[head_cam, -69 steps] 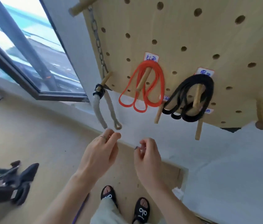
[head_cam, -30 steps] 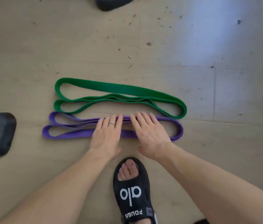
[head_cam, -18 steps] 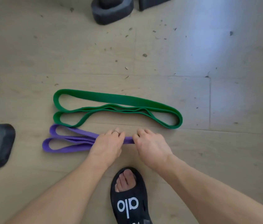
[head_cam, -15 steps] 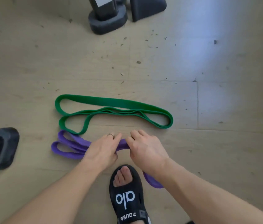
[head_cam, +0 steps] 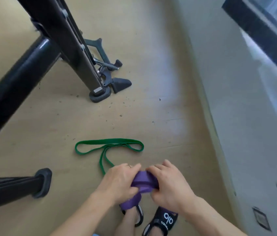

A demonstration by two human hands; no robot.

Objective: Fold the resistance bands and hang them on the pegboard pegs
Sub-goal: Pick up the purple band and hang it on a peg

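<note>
both hands are busy with the purple band (head_cam: 142,182), lifted above the floor (head_cam: 151,65) near the feet. the left hand (head_cam: 117,181) and the right hand (head_cam: 170,184) each grasp it with curled fingers, bunching it into a fold. the green band (head_cam: 108,145) lies loose on the floor just beyond, not yet folded. no pegboard is in view, so i judge that hanging both bands is left.

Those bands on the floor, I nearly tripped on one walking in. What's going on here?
A person is tidying resistance bands. Both hands, left hand and right hand, grip the bunched-up purple band above their sandalled feet. The green band lies loose on the floor, beside black equipment legs. No pegboard is in view.
</note>
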